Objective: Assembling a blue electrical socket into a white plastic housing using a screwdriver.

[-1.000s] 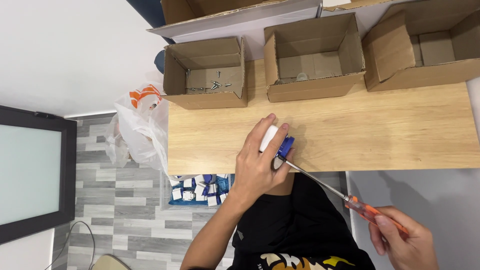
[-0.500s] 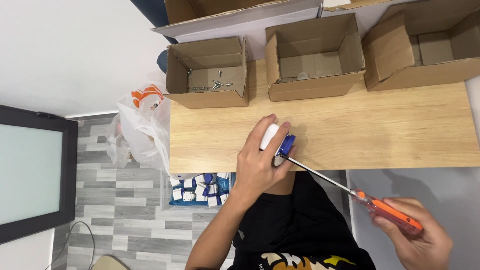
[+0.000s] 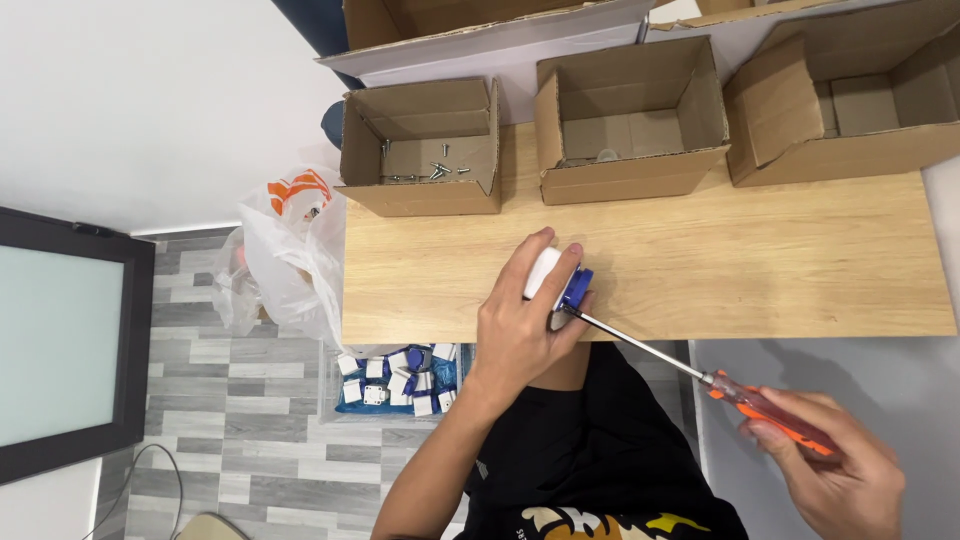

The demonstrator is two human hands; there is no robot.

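Orange-handled screwdriver [image 3: 772, 407] gripped in right hand [image 3: 835, 470], shaft slanting up-left, tip at blue side of small white-and-blue part [image 3: 558, 279]. Part pinned by left hand [image 3: 520, 325] at near edge of wooden tabletop [image 3: 780, 260], fingers closed round it. Judged step: working a screw at the part's blue side, driving or loosening not tellable. Next move would call for tip kept seated in screw head, shaft kept in line, left hand holding firm against the twist.

Three open brown cardboard boxes in a row along far edge of tabletop: left box [image 3: 425, 150] with a few loose metal screws on its floor, middle box [image 3: 630, 120] with something pale at bottom, too small to tell, right box [image 3: 840, 100] with flap folded in. More cardboard behind them. White plastic bag [image 3: 290, 250] with orange marking hanging off left end of tabletop. Clear bin [image 3: 395, 380] on grey plank floor below, holding many similar white-and-blue parts. Dark-framed pale panel [image 3: 60, 340] at far left.
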